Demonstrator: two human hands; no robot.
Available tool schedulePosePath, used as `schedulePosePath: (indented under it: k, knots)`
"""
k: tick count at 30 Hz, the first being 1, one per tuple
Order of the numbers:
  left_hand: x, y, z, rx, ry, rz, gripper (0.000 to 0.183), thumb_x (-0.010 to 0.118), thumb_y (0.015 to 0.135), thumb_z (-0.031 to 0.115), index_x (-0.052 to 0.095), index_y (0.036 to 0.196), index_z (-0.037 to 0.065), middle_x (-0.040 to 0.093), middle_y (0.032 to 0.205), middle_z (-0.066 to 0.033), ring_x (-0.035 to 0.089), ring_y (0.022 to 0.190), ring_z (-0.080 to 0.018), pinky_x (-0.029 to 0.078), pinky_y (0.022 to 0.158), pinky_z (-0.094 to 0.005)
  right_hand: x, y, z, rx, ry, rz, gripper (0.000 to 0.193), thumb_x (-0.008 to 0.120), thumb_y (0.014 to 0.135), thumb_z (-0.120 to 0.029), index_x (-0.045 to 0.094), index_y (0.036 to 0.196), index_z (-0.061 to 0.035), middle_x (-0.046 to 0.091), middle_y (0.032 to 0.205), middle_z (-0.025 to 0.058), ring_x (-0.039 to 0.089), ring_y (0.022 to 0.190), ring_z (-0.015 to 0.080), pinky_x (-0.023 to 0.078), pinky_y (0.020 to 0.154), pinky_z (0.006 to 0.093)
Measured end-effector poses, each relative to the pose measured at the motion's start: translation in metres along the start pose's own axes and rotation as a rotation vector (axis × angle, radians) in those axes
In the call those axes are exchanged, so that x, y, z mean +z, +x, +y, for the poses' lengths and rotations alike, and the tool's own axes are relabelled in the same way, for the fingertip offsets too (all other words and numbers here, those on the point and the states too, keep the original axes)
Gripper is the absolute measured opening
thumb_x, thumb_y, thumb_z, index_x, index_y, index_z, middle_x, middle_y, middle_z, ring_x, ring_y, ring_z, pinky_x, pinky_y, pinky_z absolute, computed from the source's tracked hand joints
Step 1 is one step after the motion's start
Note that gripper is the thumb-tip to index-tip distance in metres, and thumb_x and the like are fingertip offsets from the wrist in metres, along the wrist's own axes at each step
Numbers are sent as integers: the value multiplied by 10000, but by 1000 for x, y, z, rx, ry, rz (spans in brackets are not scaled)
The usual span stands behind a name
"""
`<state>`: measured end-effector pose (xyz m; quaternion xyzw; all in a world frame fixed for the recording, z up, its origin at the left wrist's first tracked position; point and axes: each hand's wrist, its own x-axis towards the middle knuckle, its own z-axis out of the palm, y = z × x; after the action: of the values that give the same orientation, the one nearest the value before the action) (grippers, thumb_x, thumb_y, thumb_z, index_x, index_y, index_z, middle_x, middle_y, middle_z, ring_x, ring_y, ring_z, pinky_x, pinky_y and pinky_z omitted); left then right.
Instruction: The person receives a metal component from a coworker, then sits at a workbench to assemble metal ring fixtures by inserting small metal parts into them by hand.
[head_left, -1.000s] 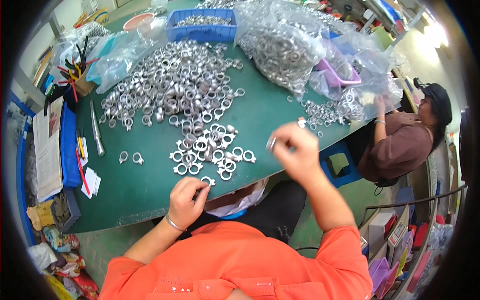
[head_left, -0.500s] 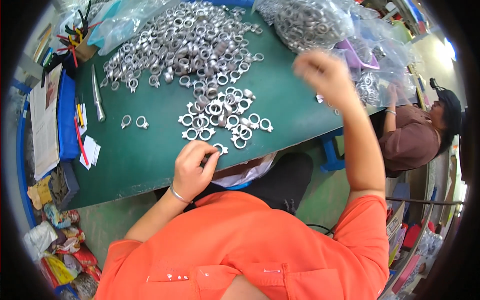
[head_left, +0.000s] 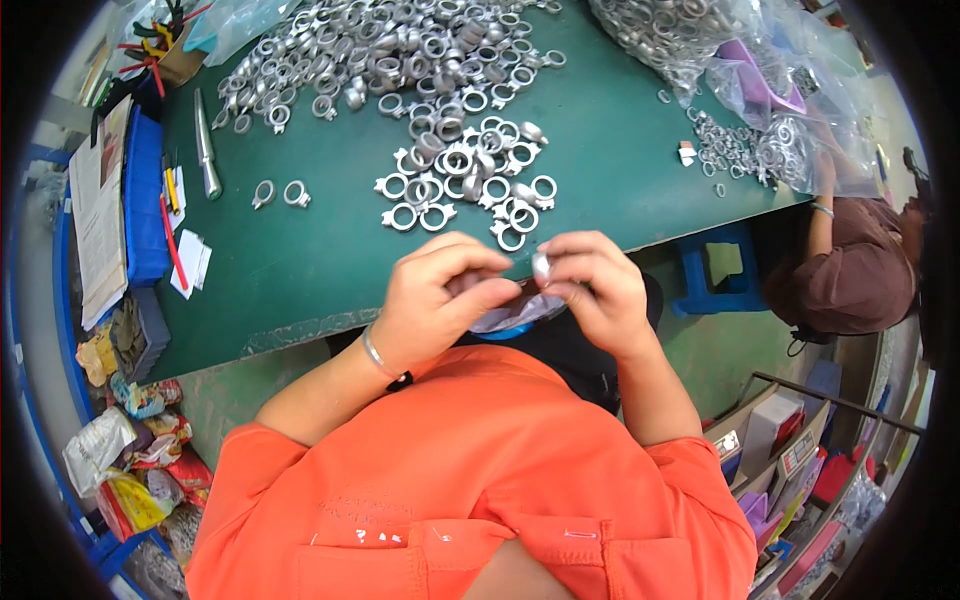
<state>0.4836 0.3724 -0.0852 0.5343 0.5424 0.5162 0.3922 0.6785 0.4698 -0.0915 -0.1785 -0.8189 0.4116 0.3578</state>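
Both my hands meet above the table's near edge. My right hand (head_left: 598, 290) pinches a silver metal ring (head_left: 541, 268) between thumb and fingers. Facing it, my left hand (head_left: 440, 288) is half curled, with thumb and index fingertip apart; nothing shows at its fingertips, though its palm side is hidden. Just beyond the hands lies a small cluster of silver rings (head_left: 458, 158) with little tabs on their rims. A big heap of similar rings (head_left: 400, 60) spreads behind that cluster. Two loose rings (head_left: 295, 193) lie apart to the left.
A tapered metal rod (head_left: 206, 150) rests at the left of the green table (head_left: 330, 260), near a blue tray (head_left: 146, 200). At right are small loose rings (head_left: 722, 145), plastic bags of rings (head_left: 668, 35) and a purple scoop (head_left: 755, 75). Another person (head_left: 850, 255) sits beyond.
My right hand has come back from the bags at the right to meet my left hand, and now holds a ring. My left hand has lifted off the single ring at the table's edge.
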Motion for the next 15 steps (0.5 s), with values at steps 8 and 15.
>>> schedulePosePath:
  k: [8, 15]
  knots:
    - [9, -2, -7, 78, -1, -73, 111, 716, 766, -16, 660, 854, 21, 590, 889, -49, 559, 738, -108, 465, 628, -224, 35, -22, -5, 224, 426, 232, 289, 632, 863, -1, 536, 1133, 38, 565, 1076, 126, 626, 964, 201, 539, 804, 288]
    - [11, -8, -10, 349, 211, -34, 172, 726, 683, -46, 663, 818, 39, 604, 827, -64, 588, 747, -216, 490, 648, -297, 27, -23, -5, 223, 316, 34, 325, 713, 791, -17, 604, 1095, 23, 623, 970, 112, 647, 843, 154, 540, 682, 252]
